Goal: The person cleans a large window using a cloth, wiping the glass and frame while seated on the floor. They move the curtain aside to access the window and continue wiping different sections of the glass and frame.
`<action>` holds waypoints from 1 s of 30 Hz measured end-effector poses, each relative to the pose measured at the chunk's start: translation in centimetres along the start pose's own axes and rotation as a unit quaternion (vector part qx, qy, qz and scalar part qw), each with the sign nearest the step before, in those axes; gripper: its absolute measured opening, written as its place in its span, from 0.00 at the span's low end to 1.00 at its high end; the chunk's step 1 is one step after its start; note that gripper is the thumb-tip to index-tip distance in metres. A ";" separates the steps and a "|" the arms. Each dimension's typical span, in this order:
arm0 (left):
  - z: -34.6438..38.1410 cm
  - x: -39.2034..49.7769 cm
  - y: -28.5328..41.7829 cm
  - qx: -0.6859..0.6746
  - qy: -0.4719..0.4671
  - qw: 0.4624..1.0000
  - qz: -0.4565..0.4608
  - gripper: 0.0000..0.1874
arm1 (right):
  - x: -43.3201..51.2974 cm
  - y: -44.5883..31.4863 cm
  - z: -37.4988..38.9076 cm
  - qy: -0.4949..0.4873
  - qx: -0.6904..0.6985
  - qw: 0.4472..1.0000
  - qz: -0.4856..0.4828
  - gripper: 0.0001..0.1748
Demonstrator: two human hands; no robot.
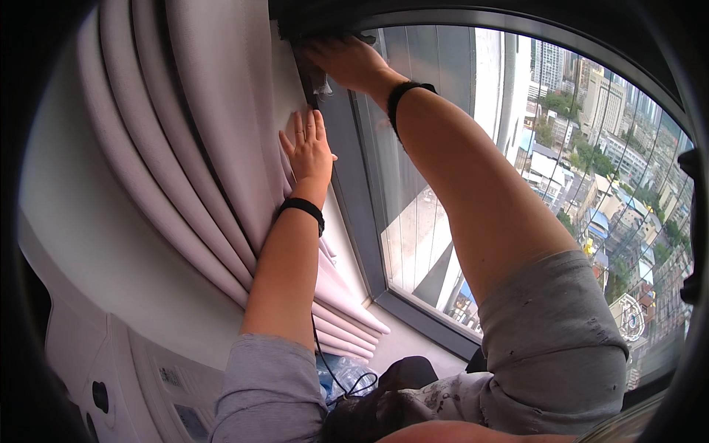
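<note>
My left hand (310,149) lies flat, fingers apart, on the white wall strip between the pink curtain (227,127) and the dark window frame (350,183). Higher up, my right hand (354,63) reaches to the upper part of that frame. From beneath its fingers hangs the frayed end of a pale cloth (322,86); the fingertips and the rest of the cloth are lost in shadow. Both wrists wear black bands. The window glass (415,221) is to the right of my hands.
Below, a windowsill (401,326) runs under the frame. Clear plastic wrapping (354,374) and a black cord (332,376) lie near my body. At lower left stands a white appliance (116,365) bearing labels. Outside the glass, thin vertical wires cross a view of city buildings (604,105).
</note>
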State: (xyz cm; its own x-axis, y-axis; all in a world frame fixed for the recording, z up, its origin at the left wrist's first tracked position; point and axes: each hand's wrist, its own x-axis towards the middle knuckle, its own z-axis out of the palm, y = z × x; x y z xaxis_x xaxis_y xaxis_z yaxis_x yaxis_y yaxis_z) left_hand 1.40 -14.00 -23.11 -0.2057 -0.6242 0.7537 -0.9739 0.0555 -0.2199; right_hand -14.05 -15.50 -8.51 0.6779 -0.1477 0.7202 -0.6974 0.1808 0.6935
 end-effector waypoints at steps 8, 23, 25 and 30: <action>0.0 0.0 0.0 -0.039 0.011 0.999 -0.005 0.58 | -4.4 0.8 -5.5 -0.261 0.044 0.960 0.095 0.22; 2.1 0.4 0.5 0.011 0.031 0.999 -0.019 0.55 | -13.3 8.1 -13.9 -0.148 -0.005 0.986 0.071 0.17; 2.1 0.5 0.4 -0.007 0.039 0.999 -0.026 0.56 | -11.5 8.9 -13.6 -0.107 -0.021 0.985 0.131 0.18; 2.0 0.4 0.6 -0.003 0.034 0.999 -0.034 0.55 | -16.1 -2.3 -14.9 -0.525 0.091 0.811 -0.242 0.18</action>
State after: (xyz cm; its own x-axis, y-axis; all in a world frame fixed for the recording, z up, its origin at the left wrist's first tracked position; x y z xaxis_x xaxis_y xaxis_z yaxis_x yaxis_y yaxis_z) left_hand 0.91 -15.75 -24.13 -0.1458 -0.5727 0.8067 -0.9862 0.0200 -0.1641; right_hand -19.84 0.96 -22.00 0.3765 -0.9227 -0.0836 -0.4964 -0.2771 0.8227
